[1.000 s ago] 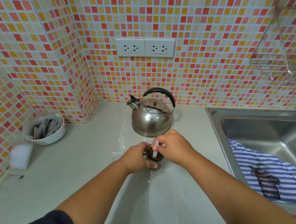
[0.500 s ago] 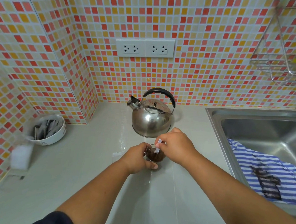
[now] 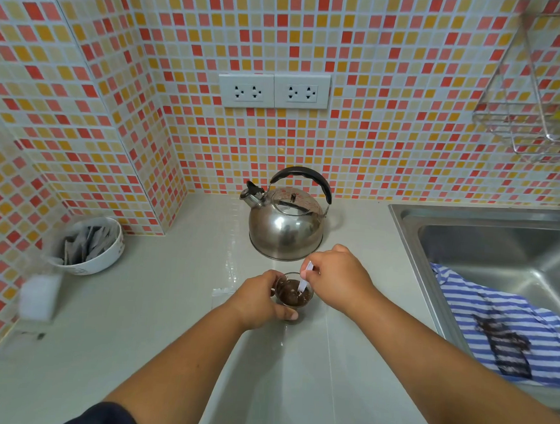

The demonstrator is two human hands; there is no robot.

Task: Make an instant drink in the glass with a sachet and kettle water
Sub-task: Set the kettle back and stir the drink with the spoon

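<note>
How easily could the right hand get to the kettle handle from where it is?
Probably easily: the right hand is just in front of the kettle, nothing between, but it holds a white stirrer.

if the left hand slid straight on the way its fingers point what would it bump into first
The left hand already wraps the glass, its fingers pointing right. Past the glass, the right hand holding the white stirrer probably comes next, though depth is unclear.
</note>
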